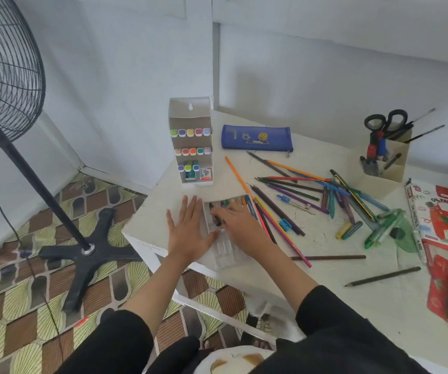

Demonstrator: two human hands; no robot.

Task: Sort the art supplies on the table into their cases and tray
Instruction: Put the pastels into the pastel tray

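The left hand (190, 230) lies flat and open on the white table (325, 273), fingers spread, its thumb side against the clear tray (224, 255) by the near-left table edge. The right hand (240, 221) reaches into the tray, fingertips pinching a dark crayon (216, 218) among others. Right of it, loose coloured pencils (293, 190) fan out. Farther left stands the marker case (192, 147), beside a blue pouch (256, 138).

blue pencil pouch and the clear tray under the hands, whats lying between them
In the head view, an orange pencil lies slanted across the bare tabletop between the blue pencil pouch and the clear tray; nothing else is there.
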